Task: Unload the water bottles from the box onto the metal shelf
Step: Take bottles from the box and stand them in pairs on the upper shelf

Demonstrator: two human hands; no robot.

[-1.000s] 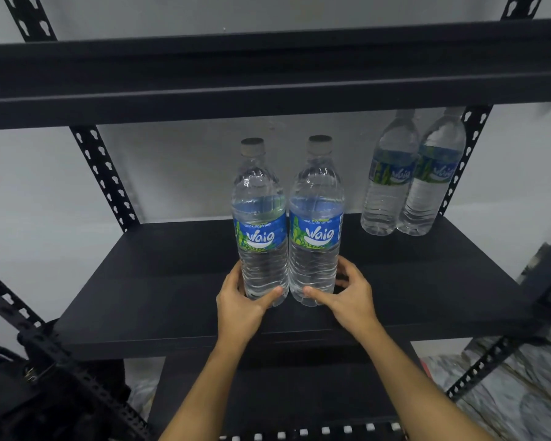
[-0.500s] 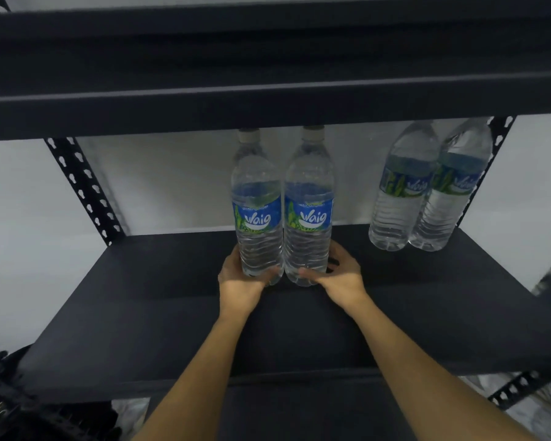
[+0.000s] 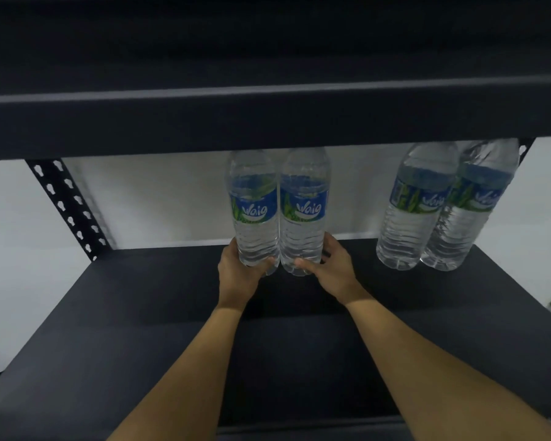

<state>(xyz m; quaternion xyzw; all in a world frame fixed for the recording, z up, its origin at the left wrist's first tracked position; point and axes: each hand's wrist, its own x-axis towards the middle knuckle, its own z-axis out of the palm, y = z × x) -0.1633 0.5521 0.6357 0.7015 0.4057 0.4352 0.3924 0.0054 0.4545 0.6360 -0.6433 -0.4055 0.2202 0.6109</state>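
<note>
Two clear water bottles with blue labels stand upright side by side on the black metal shelf (image 3: pixel 140 297), near its back. My left hand (image 3: pixel 240 272) grips the base of the left bottle (image 3: pixel 253 211). My right hand (image 3: pixel 330 270) grips the base of the right bottle (image 3: pixel 303 211). Their caps are hidden behind the upper shelf beam (image 3: pixel 268 122). Two more bottles (image 3: pixel 439 208) stand together at the back right of the shelf. The box is out of view.
A perforated black upright (image 3: pixel 69 205) rises at the back left, and another is partly hidden at the back right. A white wall lies behind the shelf. The upper shelf hangs low over the bottle tops.
Both hands have slid the two bottles further back along the shelf, toward the wall. The camera has moved in closer and lower, so the upper beam now hides the caps.
</note>
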